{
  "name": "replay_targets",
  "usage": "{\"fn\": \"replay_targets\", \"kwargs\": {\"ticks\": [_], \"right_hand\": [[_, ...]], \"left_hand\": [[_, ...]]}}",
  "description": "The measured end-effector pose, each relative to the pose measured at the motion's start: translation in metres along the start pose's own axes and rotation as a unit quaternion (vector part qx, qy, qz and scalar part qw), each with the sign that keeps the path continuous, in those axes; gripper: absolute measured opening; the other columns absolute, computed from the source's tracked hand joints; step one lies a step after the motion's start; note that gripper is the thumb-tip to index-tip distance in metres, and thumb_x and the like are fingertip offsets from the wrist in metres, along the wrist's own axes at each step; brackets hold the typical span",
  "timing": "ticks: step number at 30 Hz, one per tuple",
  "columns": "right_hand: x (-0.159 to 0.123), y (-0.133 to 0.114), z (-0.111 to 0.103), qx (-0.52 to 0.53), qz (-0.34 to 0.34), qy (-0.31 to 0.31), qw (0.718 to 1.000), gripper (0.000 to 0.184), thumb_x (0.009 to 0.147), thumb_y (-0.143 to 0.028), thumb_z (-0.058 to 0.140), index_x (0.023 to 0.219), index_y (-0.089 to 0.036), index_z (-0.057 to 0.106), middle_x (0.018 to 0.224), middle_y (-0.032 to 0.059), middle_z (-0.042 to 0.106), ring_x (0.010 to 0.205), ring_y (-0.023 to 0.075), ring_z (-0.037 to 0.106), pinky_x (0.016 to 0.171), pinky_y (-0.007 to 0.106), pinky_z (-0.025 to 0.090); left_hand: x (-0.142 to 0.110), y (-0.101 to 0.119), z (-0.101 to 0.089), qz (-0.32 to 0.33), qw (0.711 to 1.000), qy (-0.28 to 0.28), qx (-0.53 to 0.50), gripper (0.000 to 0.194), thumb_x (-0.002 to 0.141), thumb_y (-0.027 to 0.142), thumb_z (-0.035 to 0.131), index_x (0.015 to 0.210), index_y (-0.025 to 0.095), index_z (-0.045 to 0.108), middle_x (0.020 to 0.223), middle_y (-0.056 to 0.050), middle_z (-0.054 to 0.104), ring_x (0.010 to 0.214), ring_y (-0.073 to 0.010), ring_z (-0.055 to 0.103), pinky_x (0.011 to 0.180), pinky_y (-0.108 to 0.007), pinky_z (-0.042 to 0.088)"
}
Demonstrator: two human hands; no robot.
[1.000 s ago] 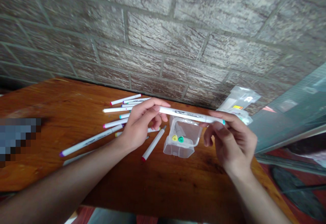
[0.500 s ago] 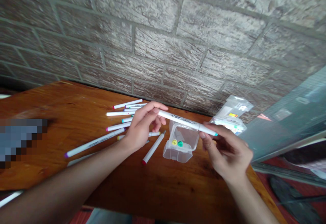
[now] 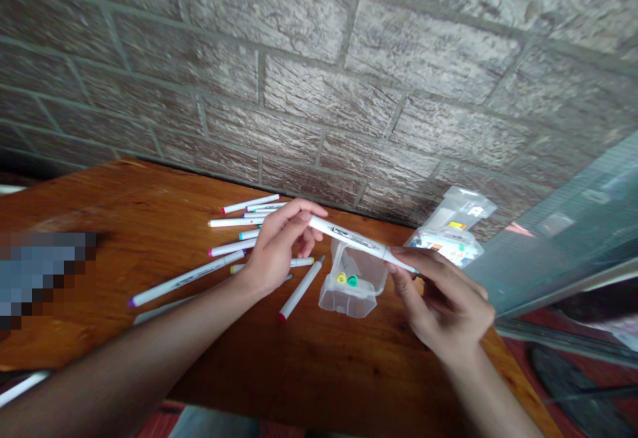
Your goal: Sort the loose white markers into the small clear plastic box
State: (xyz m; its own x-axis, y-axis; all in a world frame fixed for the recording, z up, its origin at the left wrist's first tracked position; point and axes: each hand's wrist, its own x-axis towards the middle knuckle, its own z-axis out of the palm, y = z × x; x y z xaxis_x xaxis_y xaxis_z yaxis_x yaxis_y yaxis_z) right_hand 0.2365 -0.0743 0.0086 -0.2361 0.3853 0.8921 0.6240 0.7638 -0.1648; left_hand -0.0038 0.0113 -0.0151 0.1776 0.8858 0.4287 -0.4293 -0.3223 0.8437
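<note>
A white marker (image 3: 351, 239) with a teal tip end is held up between my two hands, sloping down to the right. My left hand (image 3: 282, 242) pinches its left end between thumb and fingers. At the other end, the thumb and fingers of my right hand (image 3: 443, 295) close around the capped part. Below the marker stands an open clear plastic box (image 3: 347, 300), with a yellow cap (image 3: 341, 278) and a green cap (image 3: 353, 281) in it. An uncapped marker with a red end (image 3: 299, 292) lies left of the box.
Several white markers with coloured ends (image 3: 234, 222) lie on the wooden table (image 3: 149, 225), partly behind my left hand. Another clear case (image 3: 451, 245) with its lid up holds colourful things near the stone wall (image 3: 309, 112). A glass panel (image 3: 563, 225) borders the right side.
My right hand's fingers have shifted left along the marker, covering more of its cap. The marker has rolled a little, showing different print. My left hand stays put.
</note>
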Motion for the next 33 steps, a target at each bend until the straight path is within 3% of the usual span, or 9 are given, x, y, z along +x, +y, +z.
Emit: {"fn": "replay_targets", "kwargs": {"ticks": [14, 19, 27, 30, 33], "right_hand": [[-0.001, 0.003, 0.001, -0.011, 0.02, 0.04, 0.999, 0.045, 0.087, 0.004, 0.08, 0.121, -0.026, 0.08, 0.102, 0.0025, 0.084, 0.078, 0.0155, 0.077, 0.071, 0.028, 0.065], [-0.003, 0.004, 0.002, 0.002, 0.047, 0.033, 0.998, 0.042, 0.09, 0.001, 0.079, 0.122, -0.026, 0.08, 0.105, 0.0033, 0.083, 0.065, 0.0123, 0.071, 0.064, 0.027, 0.064], [0.004, 0.0, -0.005, -0.026, 0.001, 0.009, 1.0, 0.046, 0.09, 0.001, 0.077, 0.127, -0.026, 0.078, 0.109, 0.0081, 0.083, 0.079, 0.0204, 0.079, 0.069, 0.033, 0.066], [0.004, -0.002, -0.01, -0.045, 0.014, 0.014, 0.999, 0.041, 0.09, -0.003, 0.079, 0.125, -0.025, 0.079, 0.104, 0.007, 0.084, 0.069, 0.0181, 0.076, 0.066, 0.032, 0.064], [0.0, -0.006, -0.014, -0.048, 0.07, 0.023, 0.996, 0.033, 0.091, -0.009, 0.083, 0.12, -0.024, 0.081, 0.09, 0.0035, 0.083, 0.057, 0.0136, 0.07, 0.057, 0.028, 0.06]], "left_hand": [[0.0, 0.002, 0.0, 0.032, 0.999, 0.011, 0.012, 0.024, 0.095, 0.039, 0.074, 0.104, 0.018, 0.074, 0.079, -0.002, 0.069, 0.049, -0.0071, 0.051, 0.043, -0.018, 0.036], [-0.001, -0.001, 0.001, 0.043, 0.999, 0.014, 0.018, 0.025, 0.095, 0.041, 0.074, 0.104, 0.018, 0.073, 0.078, -0.001, 0.068, 0.048, -0.0064, 0.049, 0.042, -0.018, 0.033], [-0.003, -0.001, 0.005, 0.059, 0.998, 0.008, 0.029, 0.026, 0.098, 0.044, 0.071, 0.106, 0.019, 0.069, 0.079, 0.001, 0.063, 0.05, -0.0074, 0.049, 0.044, -0.02, 0.036], [-0.004, 0.0, 0.007, 0.061, 0.998, -0.005, 0.028, 0.025, 0.1, 0.044, 0.069, 0.104, 0.019, 0.068, 0.074, 0.002, 0.059, 0.05, -0.0079, 0.048, 0.044, -0.021, 0.036], [-0.006, 0.001, 0.008, 0.058, 0.998, -0.015, 0.032, 0.029, 0.102, 0.048, 0.067, 0.096, 0.019, 0.066, 0.066, 0.004, 0.055, 0.049, -0.0084, 0.046, 0.045, -0.021, 0.035]]}}
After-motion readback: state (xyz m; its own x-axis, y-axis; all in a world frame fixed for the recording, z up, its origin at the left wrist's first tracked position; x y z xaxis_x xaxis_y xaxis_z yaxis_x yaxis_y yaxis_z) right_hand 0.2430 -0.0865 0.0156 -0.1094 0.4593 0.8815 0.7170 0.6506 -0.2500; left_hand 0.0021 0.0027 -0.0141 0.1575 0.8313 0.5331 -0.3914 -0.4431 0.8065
